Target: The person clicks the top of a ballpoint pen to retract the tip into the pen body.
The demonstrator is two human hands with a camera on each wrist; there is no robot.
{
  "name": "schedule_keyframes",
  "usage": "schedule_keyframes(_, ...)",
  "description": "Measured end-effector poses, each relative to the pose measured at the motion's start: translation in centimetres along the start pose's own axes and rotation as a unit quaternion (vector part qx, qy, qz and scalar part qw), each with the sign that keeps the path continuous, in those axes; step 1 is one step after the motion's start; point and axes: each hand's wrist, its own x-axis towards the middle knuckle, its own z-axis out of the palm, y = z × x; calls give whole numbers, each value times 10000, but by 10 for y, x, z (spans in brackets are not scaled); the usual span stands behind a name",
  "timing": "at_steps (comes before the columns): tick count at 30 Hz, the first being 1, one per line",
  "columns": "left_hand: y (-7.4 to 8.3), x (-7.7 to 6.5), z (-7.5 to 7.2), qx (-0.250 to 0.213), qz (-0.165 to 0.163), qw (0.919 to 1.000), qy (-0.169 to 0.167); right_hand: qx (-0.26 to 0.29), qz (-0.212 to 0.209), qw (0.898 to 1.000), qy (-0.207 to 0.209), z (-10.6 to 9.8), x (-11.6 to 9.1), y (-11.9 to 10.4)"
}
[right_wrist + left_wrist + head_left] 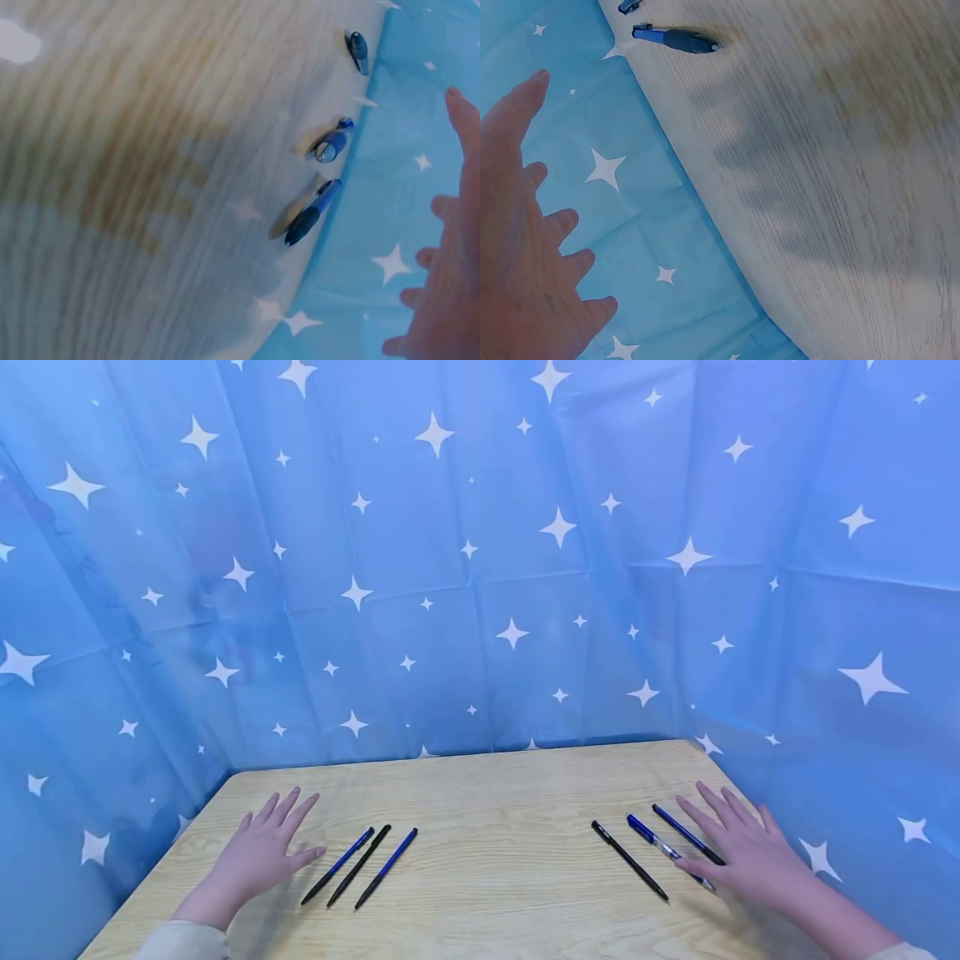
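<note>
My left hand is held over the left part of the table, its fingers spread and holding nothing. Just right of its thumb lie a blue-and-black pen, a black pen and a blue pen, side by side and slanted. On the other side, my right hand also has spread fingers and grips nothing. Beside its thumb are a black pen, a clear-barrelled pen with a blue cap and a dark blue pen. Thumb and forefinger overlap the latter two in the head view.
A pale wood-grain table carries both groups of pens, with a wide stretch of tabletop between them. Blue curtain with white stars hangs behind the table and along its left and right edges.
</note>
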Motion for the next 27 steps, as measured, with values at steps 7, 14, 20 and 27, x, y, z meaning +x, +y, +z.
schedule_keyframes(7, 3, 0, -1, 13, -33, 9999, 103, -102, 95, 9999, -50, 0, -2, 5)
schedule_keyframes(14, 5, 5, 0, 16, -50, 10000, 59, 59, -43, 9998, 161, 1, 0, 1)
schedule_keyframes(20, 8, 13, -5, 71, -13, 9998, 209, 937, -347, 9946, 271, -1, 9, -11)
schedule_keyframes(27, 9, 26, -10, -213, -162, 9993, -270, 1729, -414, 9839, 193, -6, 18, -30)
